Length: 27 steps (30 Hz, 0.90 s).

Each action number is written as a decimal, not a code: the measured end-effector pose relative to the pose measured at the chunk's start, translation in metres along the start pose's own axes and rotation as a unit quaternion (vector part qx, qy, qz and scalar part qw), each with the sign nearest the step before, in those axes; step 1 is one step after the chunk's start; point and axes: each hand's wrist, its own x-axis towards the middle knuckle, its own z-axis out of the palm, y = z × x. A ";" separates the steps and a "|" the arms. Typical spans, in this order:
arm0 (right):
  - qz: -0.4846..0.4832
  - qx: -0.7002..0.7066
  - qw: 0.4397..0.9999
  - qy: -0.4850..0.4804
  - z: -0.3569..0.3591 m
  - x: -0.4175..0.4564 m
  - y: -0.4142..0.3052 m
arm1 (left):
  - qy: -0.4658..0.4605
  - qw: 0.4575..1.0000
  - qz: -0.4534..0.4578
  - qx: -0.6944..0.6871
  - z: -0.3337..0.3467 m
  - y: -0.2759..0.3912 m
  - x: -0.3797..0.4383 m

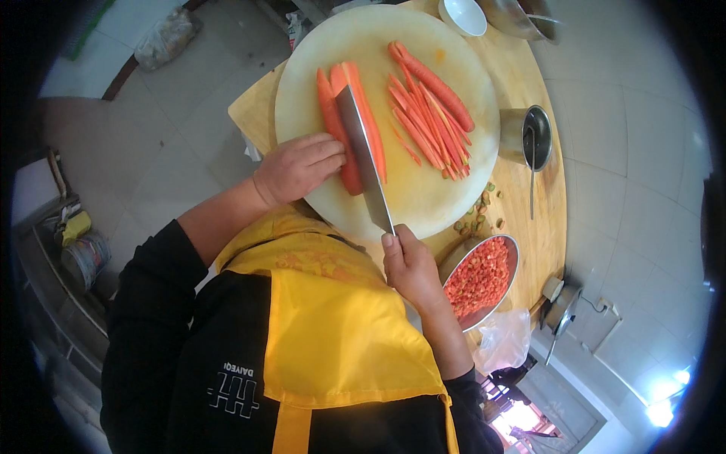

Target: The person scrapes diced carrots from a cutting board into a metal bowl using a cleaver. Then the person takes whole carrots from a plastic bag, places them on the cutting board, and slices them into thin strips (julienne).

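Note:
A cleaver [366, 156] is gripped at its handle by my right hand [411, 264], near the lower edge of a round cutting board [408, 210]. Its blade lies along carrot slices [363, 113] on the board's left part. My left hand [303, 164] presses its fingertips on a carrot piece [333, 122] left of the blade. To the right of the blade is a pile of carrot sticks [428, 127], with a whole carrot [437, 82] lying along its upper right side. Thin carrot slivers lie between the slices and the pile.
Right of the board, a metal pot [513, 136] with a ladle stands on the wooden table [547, 210]. A metal bowl [513, 272] of diced carrot is near my right forearm. Carrot ends [481, 211] lie beside it. A white bowl [464, 16] stands at the top.

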 end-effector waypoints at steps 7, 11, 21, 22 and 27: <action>-0.008 -0.049 0.999 -0.006 -0.004 0.001 -0.007 | -0.006 1.000 0.022 0.012 0.003 -0.007 0.000; -0.010 -0.035 0.999 -0.002 -0.003 0.002 -0.003 | 0.000 1.000 0.024 0.010 0.004 -0.008 -0.001; -0.019 -0.024 0.999 0.014 -0.010 -0.009 -0.019 | -0.019 0.999 0.023 0.030 0.003 -0.010 -0.005; -0.015 -0.024 1.000 0.010 -0.010 -0.010 -0.021 | -0.017 0.999 0.024 0.032 0.003 -0.010 -0.004; -0.004 -0.035 0.999 -0.009 -0.015 -0.013 -0.032 | -0.016 0.999 0.024 0.043 0.003 -0.010 -0.002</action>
